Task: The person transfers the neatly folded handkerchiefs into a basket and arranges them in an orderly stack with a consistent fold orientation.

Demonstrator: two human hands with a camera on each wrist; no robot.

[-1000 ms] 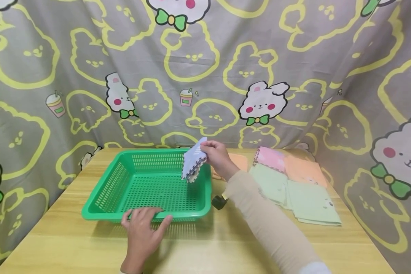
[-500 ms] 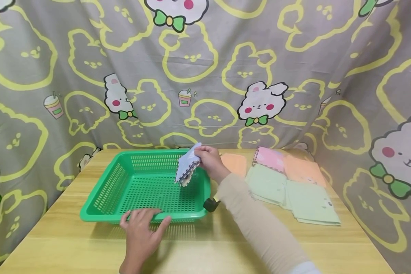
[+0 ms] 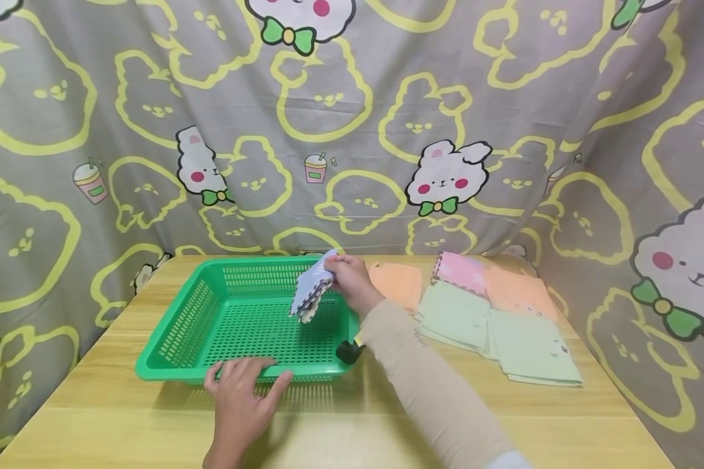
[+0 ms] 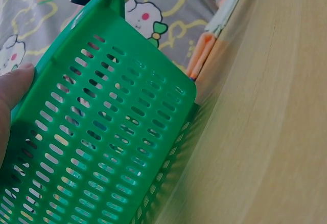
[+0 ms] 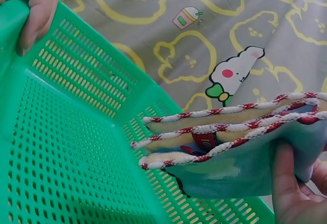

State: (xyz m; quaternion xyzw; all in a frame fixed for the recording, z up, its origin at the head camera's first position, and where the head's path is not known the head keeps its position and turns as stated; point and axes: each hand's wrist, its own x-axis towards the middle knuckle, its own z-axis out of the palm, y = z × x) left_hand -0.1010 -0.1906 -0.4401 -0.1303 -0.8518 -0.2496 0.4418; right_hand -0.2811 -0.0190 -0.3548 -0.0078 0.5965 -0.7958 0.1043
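My right hand (image 3: 352,280) pinches a folded blue towel (image 3: 312,286) by its upper edge, over the right part of a green plastic basket (image 3: 170,319). In the right wrist view, the towel (image 5: 230,170) shows stacked folds with red-and-white stitched edges, and the thumb presses on its outer face. My left hand (image 3: 243,397) grips the basket's near rim. Its fingers reach over to the inside, while the thumb (image 4: 18,86) lies outside near the rim in the left wrist view. No cloth shows on the visible part of the basket's floor.
Right of the basket lie folded towels: an orange one (image 3: 397,285), a pink one (image 3: 460,270), another orange one (image 3: 519,292) and green ones (image 3: 536,345). A black object (image 3: 349,352) is by the right wrist. A patterned curtain (image 3: 352,130) hangs behind the wooden table (image 3: 123,423).
My right hand has moved left and slightly down with the blue towel, farther over the basket. The left hand stays on the rim. More of the nearer orange towel shows.
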